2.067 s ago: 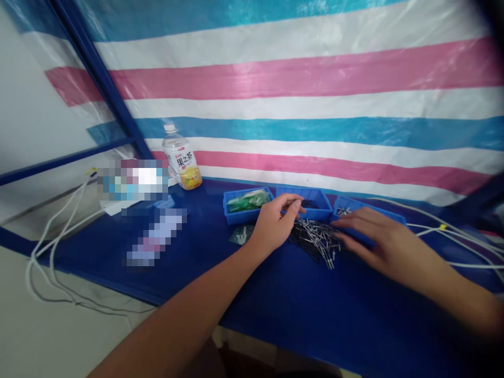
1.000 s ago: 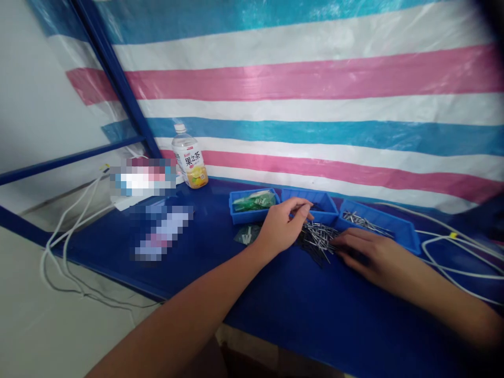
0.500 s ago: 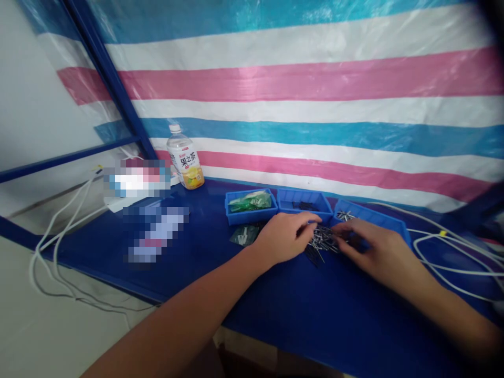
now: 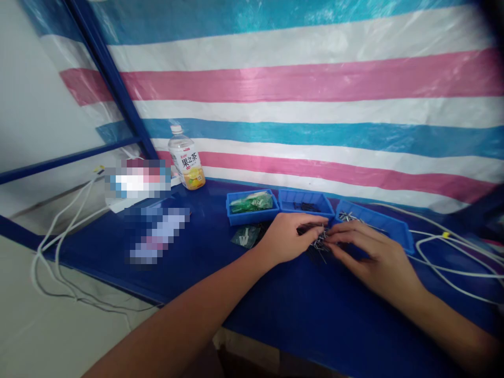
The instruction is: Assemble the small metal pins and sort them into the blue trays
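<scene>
A loose pile of thin metal rods (image 4: 319, 242), some silver and some black, looks like long screws or nails and lies on the blue tabletop. My left hand (image 4: 287, 237) curls round the pile's left side, thumb and fingers closed on some of the rods. From the right, my right hand (image 4: 372, 245) has thumb and fingertips drawn together on rods at the pile's edge. Its fingertips are partly hidden among them. Behind my left hand stands a blue bin (image 4: 305, 202) with a few black pieces. Silver rods lie in the right blue bin (image 4: 405, 231), partly covered by my right hand.
Green plastic packets lie in the left blue bin (image 4: 252, 216). A small clear bag (image 4: 244, 236) of pale pieces is in front of it. Further left are a drink bottle (image 4: 189, 163) and a blurred-out object (image 4: 159, 236). White cables (image 4: 452, 268) loop at the right.
My right hand has shifted slightly left, closer to my left hand, and its fingertips have drawn together at the pile. More of the right bin shows. My left hand has barely moved.
</scene>
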A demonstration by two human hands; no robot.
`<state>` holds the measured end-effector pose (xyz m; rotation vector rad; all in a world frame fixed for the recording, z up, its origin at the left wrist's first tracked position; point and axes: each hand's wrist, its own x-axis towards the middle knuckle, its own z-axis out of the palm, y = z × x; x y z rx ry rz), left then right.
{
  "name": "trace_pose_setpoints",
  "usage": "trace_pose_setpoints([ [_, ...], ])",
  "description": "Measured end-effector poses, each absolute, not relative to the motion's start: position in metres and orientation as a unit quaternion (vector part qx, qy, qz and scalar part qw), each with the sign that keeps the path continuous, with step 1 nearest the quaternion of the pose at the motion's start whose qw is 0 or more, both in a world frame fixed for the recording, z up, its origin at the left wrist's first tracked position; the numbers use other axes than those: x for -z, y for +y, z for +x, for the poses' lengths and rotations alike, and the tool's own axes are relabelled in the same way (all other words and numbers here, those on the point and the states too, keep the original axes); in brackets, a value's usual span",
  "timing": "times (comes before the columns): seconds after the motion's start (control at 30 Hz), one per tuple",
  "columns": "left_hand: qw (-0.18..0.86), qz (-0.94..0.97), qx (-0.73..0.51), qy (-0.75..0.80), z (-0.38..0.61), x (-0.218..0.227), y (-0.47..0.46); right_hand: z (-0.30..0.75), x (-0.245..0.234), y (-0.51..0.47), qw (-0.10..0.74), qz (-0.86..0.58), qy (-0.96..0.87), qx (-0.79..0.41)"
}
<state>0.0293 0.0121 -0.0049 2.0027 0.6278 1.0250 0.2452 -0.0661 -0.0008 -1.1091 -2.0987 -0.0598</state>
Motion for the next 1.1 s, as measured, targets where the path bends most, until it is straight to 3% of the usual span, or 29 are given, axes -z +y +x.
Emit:
trace_pose_setpoints([
  [0.27,0.523,0.660,-0.467,0.270,0.032,0.012,0.016,0.243,-0.005,-0.071,0.373,-0.422,-0.826,0.006],
  [0.7,0.424,0.731,-0.458,0.276,0.032,0.015,0.021,0.247,-0.003,-0.066,0.380,-0.446,-0.810,0.033],
  [1.1,0.487,0.728,-0.429,0.220,0.036,0.014,0.012,0.251,0.012,-0.061,0.364,-0.507,-0.777,-0.082],
])
